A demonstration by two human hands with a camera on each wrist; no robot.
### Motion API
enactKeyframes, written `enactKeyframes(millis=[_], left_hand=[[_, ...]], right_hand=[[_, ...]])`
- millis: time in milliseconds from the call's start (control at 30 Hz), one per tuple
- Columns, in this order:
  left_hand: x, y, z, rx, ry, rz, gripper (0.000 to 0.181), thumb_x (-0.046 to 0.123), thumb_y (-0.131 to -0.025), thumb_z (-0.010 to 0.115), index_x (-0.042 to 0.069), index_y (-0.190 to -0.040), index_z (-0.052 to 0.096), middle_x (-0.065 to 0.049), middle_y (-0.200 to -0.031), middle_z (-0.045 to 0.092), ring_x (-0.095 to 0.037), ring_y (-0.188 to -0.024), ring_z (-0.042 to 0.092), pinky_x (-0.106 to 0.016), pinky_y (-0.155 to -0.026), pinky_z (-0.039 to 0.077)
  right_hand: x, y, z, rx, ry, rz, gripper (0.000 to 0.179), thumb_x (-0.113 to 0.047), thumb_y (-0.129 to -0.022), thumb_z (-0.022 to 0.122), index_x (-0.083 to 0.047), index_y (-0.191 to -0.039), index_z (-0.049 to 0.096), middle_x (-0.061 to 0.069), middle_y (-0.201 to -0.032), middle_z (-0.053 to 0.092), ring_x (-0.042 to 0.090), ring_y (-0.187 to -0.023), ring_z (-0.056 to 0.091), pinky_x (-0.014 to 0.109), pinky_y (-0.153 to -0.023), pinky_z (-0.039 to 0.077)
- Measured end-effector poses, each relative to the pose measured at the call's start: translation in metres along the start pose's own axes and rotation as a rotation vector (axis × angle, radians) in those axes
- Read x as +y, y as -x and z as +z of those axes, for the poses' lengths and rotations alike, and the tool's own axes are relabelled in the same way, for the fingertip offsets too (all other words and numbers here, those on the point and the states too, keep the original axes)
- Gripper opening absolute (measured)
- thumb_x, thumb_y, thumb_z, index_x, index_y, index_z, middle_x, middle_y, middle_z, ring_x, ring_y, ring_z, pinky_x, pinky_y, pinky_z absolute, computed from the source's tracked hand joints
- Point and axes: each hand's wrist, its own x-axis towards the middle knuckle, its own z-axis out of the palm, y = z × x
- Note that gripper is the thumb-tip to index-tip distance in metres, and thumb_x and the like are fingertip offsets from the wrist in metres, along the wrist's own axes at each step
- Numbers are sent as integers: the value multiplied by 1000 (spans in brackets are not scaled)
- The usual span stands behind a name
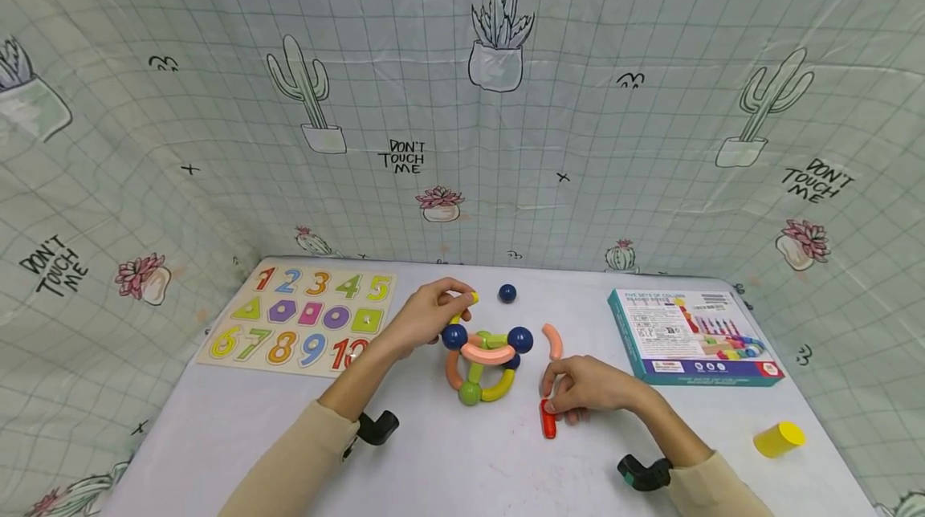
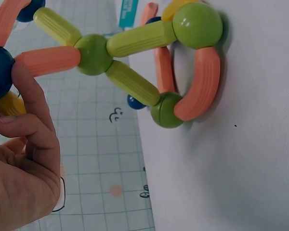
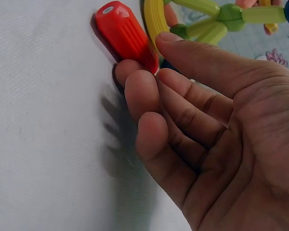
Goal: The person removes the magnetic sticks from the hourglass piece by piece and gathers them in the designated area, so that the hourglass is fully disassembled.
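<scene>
A structure of magnetic rods and balls stands on the table, with a green ball [image 1: 470, 393] at its foot and a salmon curved rod [image 1: 487, 353] between two blue balls at its top. My left hand [image 1: 428, 315] pinches a yellow rod [image 2: 10, 105] at the structure's upper left blue ball [image 1: 454, 337]. One left fingertip lies against that ball in the left wrist view. To the structure's right, my right hand [image 1: 588, 386] holds the far end of a short red rod [image 1: 548, 419] between thumb and fingers, low over the tabletop. Its other fingers are curled loosely.
Just beyond the right hand lies a salmon curved rod [image 1: 552, 340]. A loose blue ball [image 1: 507, 293] sits behind the structure. The number puzzle board [image 1: 289, 323] is at left, a toy box [image 1: 694, 336] at right, and a yellow cylinder [image 1: 779, 439] near the right edge.
</scene>
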Motion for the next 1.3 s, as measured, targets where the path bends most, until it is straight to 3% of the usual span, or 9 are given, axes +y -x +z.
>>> enactKeyframes(millis=[267,467,733,900,1067,1300], left_hand=[[0,2,-1,-14,6,-14,38,26,-100,63,15,-135,54,-3,-97,72,-13,-50,41,-23,-45,32],[3,3,-1,-30,9,-22,33,20,-99,62,13,-129,51,-3,-100,72,-12,-50,42,-23,-45,34],[3,3,-1,-35,-5,-5,30,21,-99,64,18,-128,57,-2,-100,72,-13,-51,41,-23,-45,32],[2,2,-2,-40,-17,3,29,22,-99,65,21,-127,61,-2,-99,72,-14,-49,38,-23,-45,31],[3,1,-4,-53,-33,15,28,23,-99,64,23,-127,62,0,-99,72,-14,-47,34,-23,-45,30],[5,0,-5,-65,-35,16,32,25,-101,63,20,-132,58,1,-98,74,-13,-48,35,-24,-45,29]], right_hand=[[-8,2,-14,23,-4,-18,27,-25,-90,76,-8,-107,65,9,-72,71,21,-59,64,31,-54,50],[-21,-1,-28,55,-2,-74,27,-17,-92,70,-3,-115,64,13,-85,73,24,-63,64,37,-57,54],[-42,-17,-54,152,-70,-177,24,-15,-98,62,-9,-122,62,15,-96,73,46,-83,66,48,-72,56],[-61,-36,-60,237,-96,-269,29,-25,-100,64,-10,-125,63,8,-103,71,34,-88,67,51,-79,55],[-85,-55,-54,248,-88,-309,30,-29,-98,67,-16,-125,66,7,-112,68,29,-93,67,50,-79,56],[-104,-69,-46,255,-51,-337,29,-31,-95,71,-19,-121,66,5,-102,69,26,-82,66,39,-71,55]])
